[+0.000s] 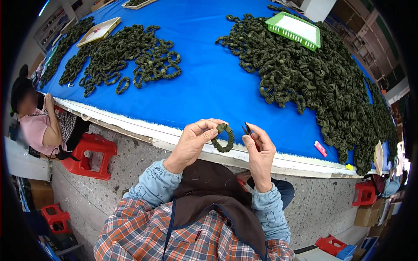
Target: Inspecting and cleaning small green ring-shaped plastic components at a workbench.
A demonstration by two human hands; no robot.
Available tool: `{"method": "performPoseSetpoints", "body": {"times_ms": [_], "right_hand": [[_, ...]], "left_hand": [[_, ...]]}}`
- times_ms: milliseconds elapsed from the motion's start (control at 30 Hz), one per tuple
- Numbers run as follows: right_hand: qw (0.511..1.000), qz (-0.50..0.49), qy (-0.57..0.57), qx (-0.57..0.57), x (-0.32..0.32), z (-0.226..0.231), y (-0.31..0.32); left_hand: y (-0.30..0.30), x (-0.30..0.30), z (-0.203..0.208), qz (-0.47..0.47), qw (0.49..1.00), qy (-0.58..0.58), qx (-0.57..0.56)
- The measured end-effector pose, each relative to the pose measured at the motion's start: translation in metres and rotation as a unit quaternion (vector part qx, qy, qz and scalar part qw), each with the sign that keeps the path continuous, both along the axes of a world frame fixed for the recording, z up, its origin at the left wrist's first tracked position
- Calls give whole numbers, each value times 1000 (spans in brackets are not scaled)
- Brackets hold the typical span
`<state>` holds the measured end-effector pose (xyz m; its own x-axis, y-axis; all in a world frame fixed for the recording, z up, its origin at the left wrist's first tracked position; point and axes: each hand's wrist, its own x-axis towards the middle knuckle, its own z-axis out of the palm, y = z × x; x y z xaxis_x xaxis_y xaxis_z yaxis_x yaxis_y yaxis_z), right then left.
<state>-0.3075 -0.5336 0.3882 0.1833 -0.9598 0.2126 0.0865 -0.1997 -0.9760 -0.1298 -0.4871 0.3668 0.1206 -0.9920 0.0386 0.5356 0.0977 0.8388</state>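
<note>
Pinched between the thumb and fingers of my left hand point(198, 138) is a dark green scrunchie point(228, 143), which hangs as a ring just past the table's front edge. My right hand point(261, 150) is closed around a small pair of thread snips point(247, 129) with dark blades and a red handle. The blades point up and away from me, a short way to the right of the scrunchie and apart from it. A large pile of dark green scrunchies point(300, 71) spreads over the right of the table, and a smaller pile point(126, 54) lies at the left.
Blue cloth point(196, 56) covers the table. A green basket point(294, 30) rests on the right pile, a yellow tray point(99, 31) beside the left one. A pink-and-white item point(320, 148) lies near the front edge. Another person point(41, 124) sits at left near a red stool point(91, 156).
</note>
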Motion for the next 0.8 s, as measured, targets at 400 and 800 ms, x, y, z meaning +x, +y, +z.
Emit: {"method": "performPoseSetpoints", "body": {"times_ms": [400,800], "right_hand": [[958,223,47,176,102,-21,-5],[960,169,11,225,95,1,-10]], "left_hand": [[38,82,-11,171,979,-113,10],[-30,205,18,332,831,-446,19]]}}
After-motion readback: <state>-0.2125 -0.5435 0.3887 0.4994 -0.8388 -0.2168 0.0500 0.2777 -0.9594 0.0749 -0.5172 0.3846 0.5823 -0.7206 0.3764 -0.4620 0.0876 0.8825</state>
